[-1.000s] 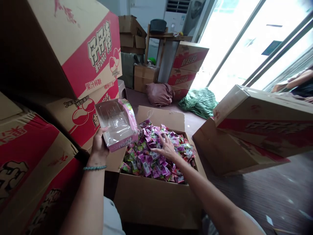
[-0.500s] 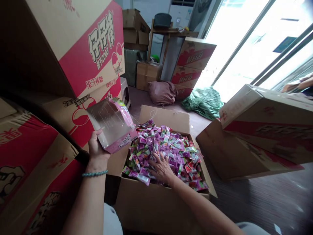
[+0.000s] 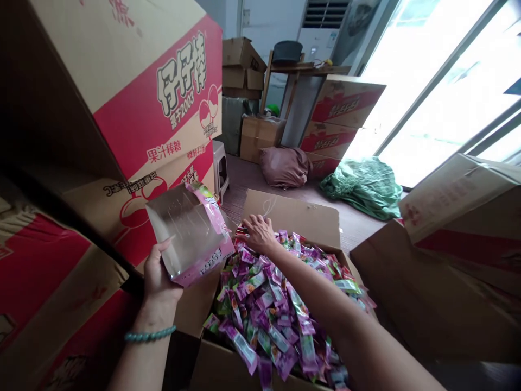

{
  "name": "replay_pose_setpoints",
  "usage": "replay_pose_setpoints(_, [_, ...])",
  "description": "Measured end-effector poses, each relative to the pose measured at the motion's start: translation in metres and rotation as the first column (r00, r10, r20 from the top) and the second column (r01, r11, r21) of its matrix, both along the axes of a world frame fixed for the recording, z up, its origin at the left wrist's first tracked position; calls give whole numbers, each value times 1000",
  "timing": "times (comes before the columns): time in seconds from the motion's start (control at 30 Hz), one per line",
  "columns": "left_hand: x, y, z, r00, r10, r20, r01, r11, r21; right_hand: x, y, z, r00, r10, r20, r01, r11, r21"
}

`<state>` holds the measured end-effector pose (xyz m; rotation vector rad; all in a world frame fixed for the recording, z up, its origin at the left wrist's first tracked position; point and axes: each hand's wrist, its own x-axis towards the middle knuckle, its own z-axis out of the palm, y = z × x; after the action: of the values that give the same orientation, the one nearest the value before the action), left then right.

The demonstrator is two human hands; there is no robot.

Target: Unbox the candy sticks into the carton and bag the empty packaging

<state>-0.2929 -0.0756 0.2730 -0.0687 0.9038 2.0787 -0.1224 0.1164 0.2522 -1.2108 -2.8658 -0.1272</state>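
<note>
Left hand (image 3: 159, 271) clasping pink rectangular box (image 3: 189, 233).
Right hand (image 3: 259, 234) — half-curled, hold unclear — at brown cardboard carton's (image 3: 303, 220) far-left corner, among purple packets (image 3: 262, 301).

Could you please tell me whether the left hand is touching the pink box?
Touching. The head view shows the left hand holding the pink box, its thumb over the box's edge.

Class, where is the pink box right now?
In the head view, the pink box is left of centre, held in the left hand, to the left of the right hand and the packets.
</note>
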Motion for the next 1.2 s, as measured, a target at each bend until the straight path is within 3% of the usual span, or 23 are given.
replay_pose_setpoints(0.1, [12, 12, 8, 995, 12, 99, -2, 995, -95, -1, 41, -34, 987, -65, 149, 86, 986, -144])
replay_pose_setpoints(0.23, [24, 23, 10, 994, -6, 110, 14, 998, -64, 61, 44, -70, 962, -209, 178, 233, 964, -125])
replay_pose_setpoints(0.37, [29, 24, 6, 994, -24, 104, 32, 997, -72, 126, 26, -86, 939, -326, 107, 333, 940, -66])
replay_pose_setpoints(0.5, [32, 22, 7, 995, -18, 96, 26, 996, -88, 138, 28, -91, 911, -397, 109, 405, 911, -71])
replay_pose_setpoints(0.6, [35, 23, 9, 997, -33, 68, 38, 997, -71, 128, 44, -73, 904, -385, 187, 418, 887, -196])
replay_pose_setpoints(0.73, [39, 25, 10, 997, -75, 24, 75, 997, 9, 131, 49, -18, 925, -289, 246, 355, 888, -292])
replay_pose_setpoints(0.83, [38, 24, 9, 993, -110, 31, 108, 992, 62, 150, 4, 20, 973, -118, 199, 163, 961, -222])
replay_pose_setpoints(0.9, [36, 21, 9, 995, -92, 23, 90, 992, 84, 167, -45, 26, 977, 102, 187, -72, 985, -158])
replay_pose_setpoints(0.97, [35, 18, 9, 998, -68, 6, 67, 993, 101, 182, -92, 9, 929, 298, 219, -253, 944, -211])
replay_pose_setpoints(1.03, [35, 14, 9, 998, -58, -3, 58, 994, 97, 188, -120, -24, 893, 402, 205, -340, 898, -279])
replay_pose_setpoints(1.1, [35, 11, 8, 999, -49, -23, 50, 996, 78, 183, -126, -60, 914, 369, 166, -316, 907, -280])
replay_pose_setpoints(1.2, [34, 8, 7, 997, -38, -74, 44, 996, 80, 163, -111, -101, 980, 167, 107, -144, 970, -195])
